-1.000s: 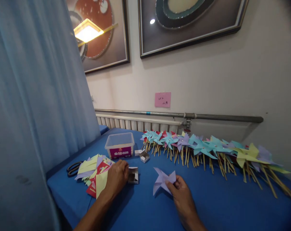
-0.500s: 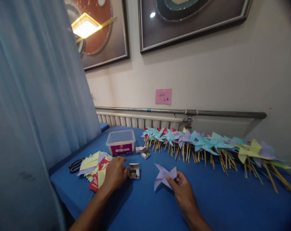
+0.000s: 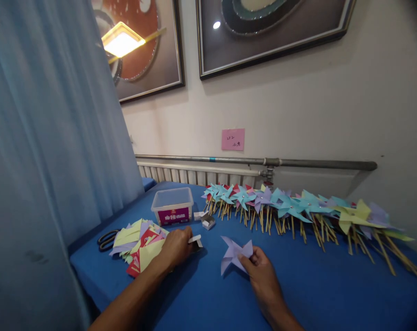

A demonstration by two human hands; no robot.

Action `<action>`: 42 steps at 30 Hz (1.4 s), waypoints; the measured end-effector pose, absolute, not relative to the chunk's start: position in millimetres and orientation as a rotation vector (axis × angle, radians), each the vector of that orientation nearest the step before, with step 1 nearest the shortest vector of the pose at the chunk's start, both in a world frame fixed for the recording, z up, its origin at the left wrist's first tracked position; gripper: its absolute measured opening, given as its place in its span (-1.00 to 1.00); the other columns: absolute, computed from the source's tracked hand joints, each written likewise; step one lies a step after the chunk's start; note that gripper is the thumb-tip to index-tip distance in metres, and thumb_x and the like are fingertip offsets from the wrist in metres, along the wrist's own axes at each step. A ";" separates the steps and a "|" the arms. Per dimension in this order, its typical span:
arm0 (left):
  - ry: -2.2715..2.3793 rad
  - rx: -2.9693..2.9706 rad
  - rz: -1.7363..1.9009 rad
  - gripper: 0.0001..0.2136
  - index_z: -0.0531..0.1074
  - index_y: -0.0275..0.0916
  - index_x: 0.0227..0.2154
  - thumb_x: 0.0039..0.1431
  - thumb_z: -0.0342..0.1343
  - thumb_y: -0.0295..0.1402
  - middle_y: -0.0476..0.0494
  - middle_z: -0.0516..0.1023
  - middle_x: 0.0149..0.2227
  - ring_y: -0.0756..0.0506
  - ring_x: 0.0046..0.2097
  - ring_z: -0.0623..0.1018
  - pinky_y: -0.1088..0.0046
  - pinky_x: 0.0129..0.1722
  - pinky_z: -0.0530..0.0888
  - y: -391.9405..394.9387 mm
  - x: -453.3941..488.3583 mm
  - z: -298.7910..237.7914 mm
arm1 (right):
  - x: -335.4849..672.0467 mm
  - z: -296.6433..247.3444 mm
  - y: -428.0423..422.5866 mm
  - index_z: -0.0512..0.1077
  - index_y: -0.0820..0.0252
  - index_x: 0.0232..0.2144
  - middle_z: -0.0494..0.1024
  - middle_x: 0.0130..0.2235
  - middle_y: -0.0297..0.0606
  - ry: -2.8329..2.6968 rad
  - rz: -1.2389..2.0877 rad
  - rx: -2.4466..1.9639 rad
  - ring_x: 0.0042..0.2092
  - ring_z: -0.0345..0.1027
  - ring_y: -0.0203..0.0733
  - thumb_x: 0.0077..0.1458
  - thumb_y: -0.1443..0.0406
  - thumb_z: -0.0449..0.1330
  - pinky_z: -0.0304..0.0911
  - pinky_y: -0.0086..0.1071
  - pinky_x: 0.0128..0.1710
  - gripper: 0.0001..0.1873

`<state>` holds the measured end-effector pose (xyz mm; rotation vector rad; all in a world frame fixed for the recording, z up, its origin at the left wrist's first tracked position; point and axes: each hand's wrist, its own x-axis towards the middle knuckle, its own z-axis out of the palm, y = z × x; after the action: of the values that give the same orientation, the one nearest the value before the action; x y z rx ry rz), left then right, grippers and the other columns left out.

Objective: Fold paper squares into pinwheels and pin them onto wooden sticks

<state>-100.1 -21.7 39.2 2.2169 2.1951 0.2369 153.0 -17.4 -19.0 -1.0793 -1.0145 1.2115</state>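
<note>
In my right hand [image 3: 263,273] is a lilac paper pinwheel head [image 3: 234,255], pinched between thumb and fingers at its right side, with its folded blades spread to the left. My left hand [image 3: 178,247] is closed at a small open cardboard box [image 3: 196,240], which looks tilted in its grip; the fingertips and the inside of the box are mostly hidden. Under and beside my left forearm lies a pile of coloured paper pieces [image 3: 139,243] in yellow, lilac, red and green.
A clear plastic tub [image 3: 174,212] with a purple label stands behind my left hand. Other small boxes [image 3: 207,221] lie right of it. Finished pinwheels [image 3: 291,204] on sticks line the back of the blue table [image 3: 208,299]. Scissors [image 3: 108,239] sit at left, by the curtain [image 3: 56,138].
My left hand has moved right from beside the small box onto it, and the box has tipped from its upright stance. The right hand still holds the pinwheel head in nearly the same place.
</note>
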 end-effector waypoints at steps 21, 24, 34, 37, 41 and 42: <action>2.406 1.871 0.407 -0.82 0.58 -0.25 -0.17 0.26 0.15 -0.31 -0.28 0.70 -0.15 -0.22 -0.07 0.65 0.42 -0.23 0.37 21.2 -132.5 59.1 | 153.7 -24.6 -14.6 0.49 0.07 -0.39 0.62 -0.45 -0.36 -1.012 1.177 -1.077 -0.34 0.49 -0.07 -0.21 0.13 0.41 0.34 -0.29 -0.26 -0.70; 2.350 1.831 0.334 -0.84 0.61 -0.26 -0.26 0.14 0.28 -0.32 -0.24 0.71 -0.23 -0.20 -0.14 0.66 0.45 -0.29 0.37 26.4 -139.4 62.4 | 153.5 -27.3 -12.8 0.48 0.07 -0.38 0.63 -0.44 -0.36 -1.007 1.188 -1.063 -0.33 0.48 -0.06 -0.22 0.11 0.43 0.34 -0.29 -0.26 -0.67; 2.258 2.266 -0.049 -0.77 0.67 -0.25 -0.27 0.20 0.09 -0.47 -0.36 0.70 -0.14 -0.31 -0.04 0.63 0.24 -0.04 0.44 -26.5 -132.2 54.2 | 153.6 -24.5 -15.9 0.49 0.08 -0.37 0.67 -0.39 -0.32 -1.019 1.212 -1.045 -0.30 0.53 -0.05 -0.22 0.11 0.46 0.39 -0.29 -0.22 -0.65; 2.185 2.432 -0.229 -0.74 0.68 -0.31 -0.23 0.20 0.06 -0.50 -0.44 0.68 -0.11 -0.37 0.00 0.60 0.11 0.05 0.41 -27.3 -126.5 48.9 | 153.7 -26.9 -14.4 0.48 0.06 -0.38 0.66 -0.40 -0.31 -1.024 1.198 -1.049 -0.31 0.53 -0.03 -0.22 0.10 0.45 0.39 -0.28 -0.25 -0.65; 2.161 2.475 -0.266 -0.71 0.69 -0.35 -0.23 0.19 0.04 -0.55 -0.48 0.68 -0.15 -0.39 -0.02 0.61 0.06 0.06 0.38 -22.7 -124.1 44.5 | 154.9 -32.5 -11.3 0.48 0.06 -0.38 0.65 -0.42 -0.32 -1.040 1.173 -1.056 -0.33 0.51 -0.04 -0.20 0.11 0.44 0.37 -0.28 -0.27 -0.68; 2.150 2.480 -0.264 -0.72 0.69 -0.34 -0.24 0.18 0.05 -0.56 -0.48 0.68 -0.15 -0.39 -0.02 0.61 0.05 0.06 0.38 -22.2 -123.9 44.3 | 155.3 -33.9 -10.7 0.48 0.06 -0.38 0.64 -0.44 -0.33 -1.039 1.168 -1.061 -0.34 0.50 -0.05 -0.19 0.11 0.44 0.37 -0.29 -0.28 -0.68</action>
<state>-123.9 -22.2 44.3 2.4797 2.1498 -0.2642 155.3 -10.7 -33.9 -1.0608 -1.0389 1.1680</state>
